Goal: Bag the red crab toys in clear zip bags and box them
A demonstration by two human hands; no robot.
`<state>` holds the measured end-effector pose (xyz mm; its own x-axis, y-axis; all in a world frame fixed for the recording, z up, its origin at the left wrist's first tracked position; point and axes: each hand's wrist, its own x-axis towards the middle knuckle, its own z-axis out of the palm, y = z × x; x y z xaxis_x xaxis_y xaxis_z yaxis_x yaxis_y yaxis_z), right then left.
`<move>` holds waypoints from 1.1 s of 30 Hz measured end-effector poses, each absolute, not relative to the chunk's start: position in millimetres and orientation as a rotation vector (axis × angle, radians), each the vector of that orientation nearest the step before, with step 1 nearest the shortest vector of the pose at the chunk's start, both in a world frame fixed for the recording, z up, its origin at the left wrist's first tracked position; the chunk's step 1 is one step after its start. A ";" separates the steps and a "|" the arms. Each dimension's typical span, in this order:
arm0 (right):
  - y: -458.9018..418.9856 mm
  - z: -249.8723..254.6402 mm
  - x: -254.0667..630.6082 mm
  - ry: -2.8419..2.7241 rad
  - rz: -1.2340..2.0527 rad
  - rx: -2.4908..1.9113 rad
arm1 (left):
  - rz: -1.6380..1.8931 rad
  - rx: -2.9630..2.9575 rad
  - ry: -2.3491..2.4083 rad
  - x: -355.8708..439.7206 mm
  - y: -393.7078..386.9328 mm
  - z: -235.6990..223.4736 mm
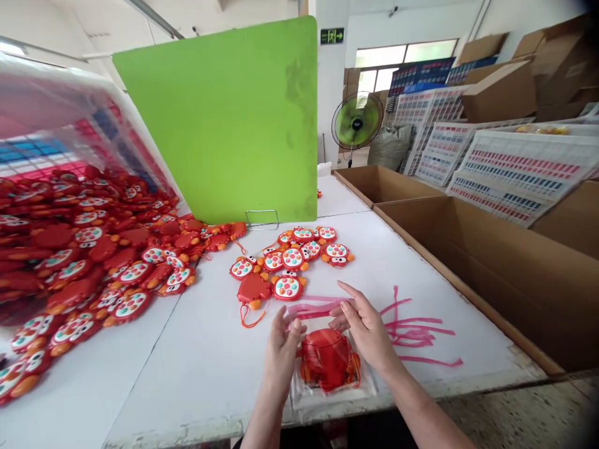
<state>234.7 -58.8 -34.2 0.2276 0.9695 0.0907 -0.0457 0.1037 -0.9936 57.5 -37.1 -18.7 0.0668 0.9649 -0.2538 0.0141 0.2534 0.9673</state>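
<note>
A clear plastic bag [369, 381] lies at the table's front edge with a red and orange toy [327, 358] inside. Along its upper flap runs a pink strip [309, 312]. My left hand [281, 343] is curled at the flap's left side, thumb and fingers closed on the plastic. At the flap's right end, my right hand [367, 327] has its thumb and lower fingers on the bag, index finger stretched away. Beyond the hands sits a loose group of red toys with white faces and coloured buttons [287, 287]; one lies face down with an orange cord loop [253, 319].
A large heap of the same toys [98, 249] covers the table's left side. Loose pink strips [416, 333] lie to the right. A green board [224, 125] stands at the back. Open cardboard boxes [486, 249] line the right edge, with white crates [524, 168] behind.
</note>
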 end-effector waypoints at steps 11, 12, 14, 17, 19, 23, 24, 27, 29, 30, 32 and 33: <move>-48.9 4.0 225.1 -1.824 0.060 -1.157 | 0.897 1.121 1.127 76.8 -31.8 -0.6; -47.7 8.1 220.8 -1.876 0.048 -1.149 | 0.903 1.181 1.117 78.3 -31.5 1.8; -45.9 14.0 212.9 -1.960 0.018 -1.159 | 0.919 1.335 1.126 80.9 -31.9 6.6; -42.4 18.2 207.7 -2.075 -0.042 -1.175 | 0.890 1.558 1.174 83.1 -33.5 10.8; -37.2 17.8 211.1 -2.088 -0.075 -1.179 | 0.851 1.651 1.187 83.5 -33.6 9.6; -22.7 10.2 236.1 -1.899 0.021 -1.245 | 0.812 1.656 1.149 82.6 -28.5 -1.7; -20.5 8.3 244.0 -1.830 0.063 -1.270 | 0.824 1.593 1.149 82.4 -26.6 -5.3; -21.8 6.1 259.0 -1.722 0.157 -1.293 | 0.857 1.348 1.174 82.9 -21.5 -12.9; -26.8 6.8 256.8 -1.780 0.194 -1.263 | 0.872 1.274 1.175 84.8 -19.6 -13.5; -29.3 7.2 252.3 -1.836 0.195 -1.250 | 0.884 1.279 1.169 86.0 -19.3 -12.5; -32.6 7.6 240.2 -1.954 0.148 -1.247 | 0.903 1.329 1.151 88.7 -19.6 -8.5; -33.3 7.9 234.0 -2.003 0.107 -1.252 | 0.904 1.364 1.148 89.8 -20.2 -6.0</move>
